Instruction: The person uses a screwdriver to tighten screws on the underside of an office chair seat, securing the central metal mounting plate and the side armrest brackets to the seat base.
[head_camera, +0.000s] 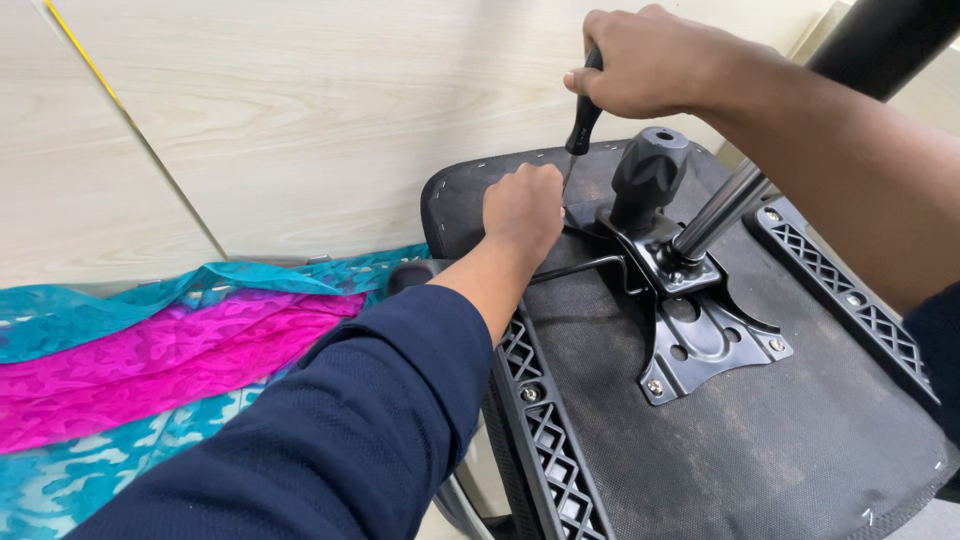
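The right hand (645, 62) has its grip closed on a black-handled screwdriver (583, 122) while the fisted left hand (522, 208) steadies its tip at the black metal seat plate (700, 335).

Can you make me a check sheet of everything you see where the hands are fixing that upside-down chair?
Surface: upturned chair seat, dusty black fabric underside.
Job's things: black-handled screwdriver, tip down at the black metal mounting plate; black knob; silver gas-lift column.
Clutter: teal and pink patterned cloth beside the seat.
Hands: right hand grips the screwdriver handle; left hand is a fist by its shaft.
Cables: nothing seen.
Surroundings: pale wood-grain panels behind.
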